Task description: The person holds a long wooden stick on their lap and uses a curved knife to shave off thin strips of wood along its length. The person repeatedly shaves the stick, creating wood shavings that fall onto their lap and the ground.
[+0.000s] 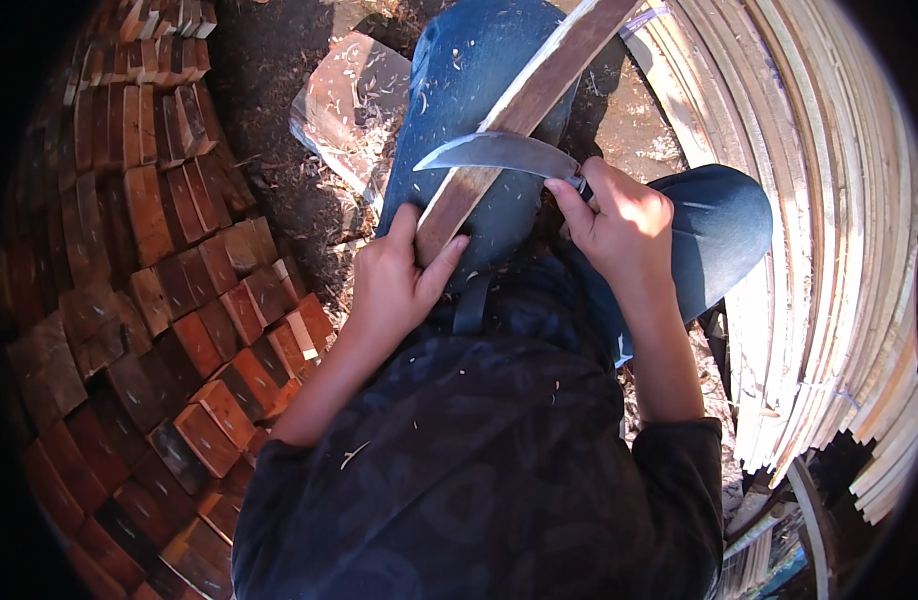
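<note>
A long wooden strip (539, 95), brown on its upper face with a pale edge, slants across my jeans from my lap up to the top right. My left hand (394, 275) is closed round its near end, thumb on one side and fingers on the other. In my right hand (624, 220) is a curved knife (499, 152), gripped by its handle, which the fingers mostly hide. The blade lies across the strip a little beyond my left hand, its tip pointing left. Whether the edge bites into the wood I cannot tell.
Stacked reddish-brown wood blocks (219, 415) fill the left side. Long pale wooden slats (819, 240) lie bundled along the right. A flat slab (354, 100) strewn with shavings rests on the ground beyond my left knee. Wood chips dot my jeans (469, 55) and dark shirt (459, 450).
</note>
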